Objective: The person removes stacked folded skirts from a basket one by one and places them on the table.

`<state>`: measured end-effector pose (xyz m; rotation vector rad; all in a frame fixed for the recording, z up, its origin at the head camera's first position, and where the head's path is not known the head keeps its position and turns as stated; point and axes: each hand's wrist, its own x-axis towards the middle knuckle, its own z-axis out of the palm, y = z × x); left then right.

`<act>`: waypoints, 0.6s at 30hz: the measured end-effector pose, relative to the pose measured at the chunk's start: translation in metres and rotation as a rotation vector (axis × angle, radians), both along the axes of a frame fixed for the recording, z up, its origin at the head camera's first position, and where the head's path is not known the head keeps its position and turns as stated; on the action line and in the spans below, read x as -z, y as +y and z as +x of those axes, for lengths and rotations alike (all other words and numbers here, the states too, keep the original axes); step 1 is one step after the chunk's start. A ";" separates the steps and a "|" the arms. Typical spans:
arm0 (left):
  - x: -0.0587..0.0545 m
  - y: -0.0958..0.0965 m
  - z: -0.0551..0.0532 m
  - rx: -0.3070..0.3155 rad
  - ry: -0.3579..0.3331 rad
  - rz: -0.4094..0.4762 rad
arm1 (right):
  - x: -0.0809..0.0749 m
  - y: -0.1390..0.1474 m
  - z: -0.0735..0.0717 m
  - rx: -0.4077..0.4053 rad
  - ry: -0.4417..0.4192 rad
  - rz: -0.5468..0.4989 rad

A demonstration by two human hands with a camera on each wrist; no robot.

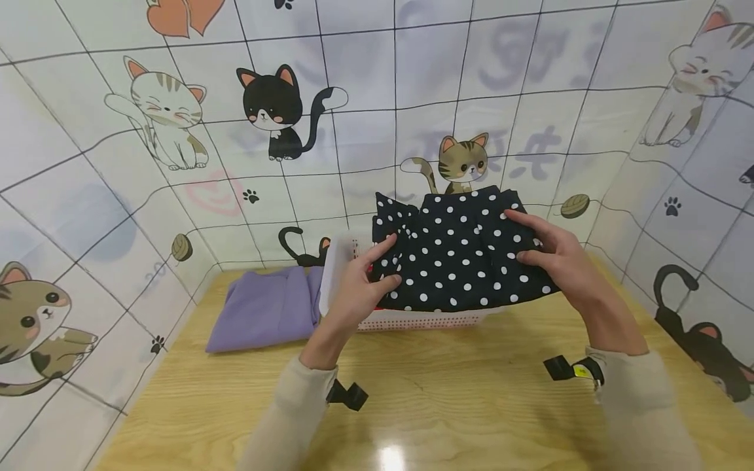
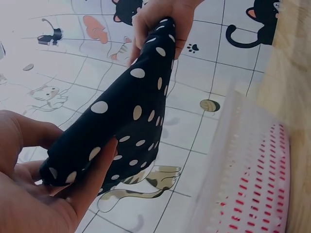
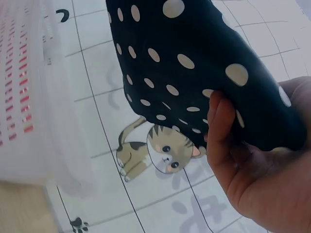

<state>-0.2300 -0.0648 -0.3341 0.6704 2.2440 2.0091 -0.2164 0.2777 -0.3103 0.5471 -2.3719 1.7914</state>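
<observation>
A black cloth with white polka dots (image 1: 453, 258), folded and creased, is held up in front of a basket. My left hand (image 1: 358, 291) grips its left end between thumb and fingers. At the opposite end, my right hand (image 1: 562, 265) pinches the right edge, thumb on the near face. From the left wrist, the polka-dot cloth (image 2: 131, 97) appears edge-on as a thick folded layer stretched between both hands. In the right wrist view, fingers (image 3: 221, 121) press against one face of it. The cloth hides much of the basket.
The white perforated basket (image 1: 424, 320) stands on the wooden table (image 1: 436, 392), with red showing through its holes. Left of it lies a folded purple cloth (image 1: 265, 307). Behind and at both sides rise white gridded walls (image 1: 365, 85) with cartoon cats.
</observation>
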 end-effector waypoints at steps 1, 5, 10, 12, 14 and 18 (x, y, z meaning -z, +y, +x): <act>0.001 0.001 0.000 0.006 0.006 -0.001 | -0.001 0.001 0.000 0.014 0.007 0.019; 0.002 0.007 0.000 0.056 -0.005 0.025 | 0.001 0.009 0.001 0.038 0.035 0.031; 0.002 0.020 -0.002 0.100 0.001 0.001 | 0.005 0.025 0.003 0.044 0.066 -0.045; 0.002 0.024 -0.004 0.106 0.015 -0.030 | 0.006 0.031 0.004 0.060 0.081 -0.048; 0.002 0.028 -0.005 0.110 0.024 -0.063 | 0.007 0.036 0.005 0.080 0.086 -0.042; 0.004 0.035 -0.007 0.120 0.025 -0.099 | 0.009 0.044 0.009 0.102 0.078 -0.040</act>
